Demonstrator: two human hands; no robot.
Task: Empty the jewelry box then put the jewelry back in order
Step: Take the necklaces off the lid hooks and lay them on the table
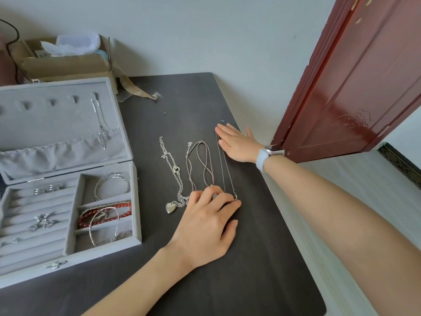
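Observation:
An open grey velvet jewelry box (136, 201) stands at the left of the dark table (227, 281). Its lid holds one hanging silver necklace (101, 131). Its tray holds rings, silver bangles (111, 185) and a red bead bracelet (104, 214). Three necklaces lie side by side on the table: a heart-pendant chain (173, 172), a brown cord necklace (200, 163) and a thin fine chain (224, 165). My left hand (209, 222) presses the near end of the thin chain with its fingertips. My right hand (237, 142) lies flat on that chain's far end.
A cardboard box (63, 62) with white plastic and clutter sits behind the jewelry box. Torn brown paper (134, 87) lies at the table's back. A dark red door (355, 87) stands open at the right, close to the table's right edge.

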